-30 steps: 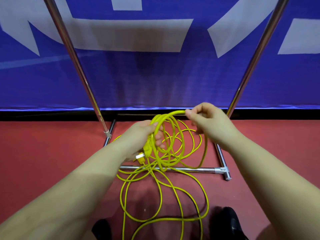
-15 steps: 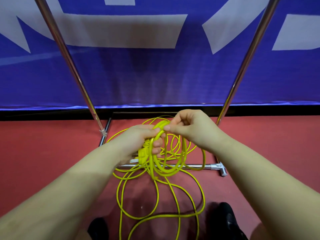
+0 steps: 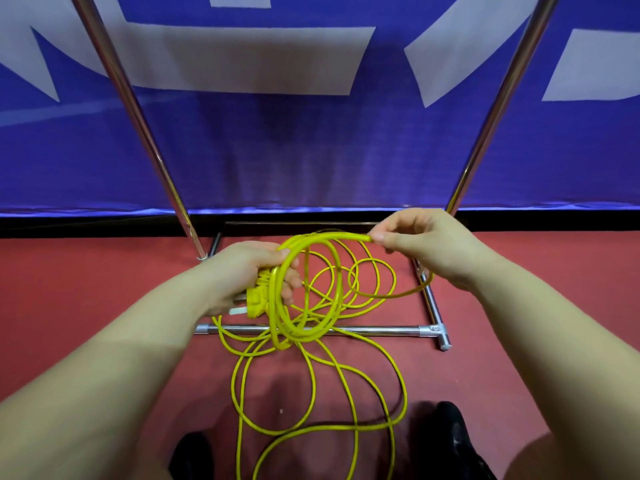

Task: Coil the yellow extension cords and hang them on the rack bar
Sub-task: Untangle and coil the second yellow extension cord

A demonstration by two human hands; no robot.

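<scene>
Evidently a fresh loop was under way: half a second before, the right hand [image 3: 429, 247] had been pressed against the left hand [image 3: 256, 271] at the coil [image 3: 304, 292]; it was now drawn out to the right, a strand of the yellow extension cord [image 3: 311, 386] pinched between thumb and fingers. The coil and the yellow plug [image 3: 256, 303] were gripped in the left hand, just above the base bar [image 3: 377, 330] of the rack. Much cord was left loose on the floor [image 3: 86, 289], nearer than the base bar, so coiling was judged unfinished. Open room was noted between the two uprights [image 3: 138, 116]; the hanging bar was out of view. Black shoes [image 3: 457, 445] were seen beside the slack, a possible snag.
</scene>
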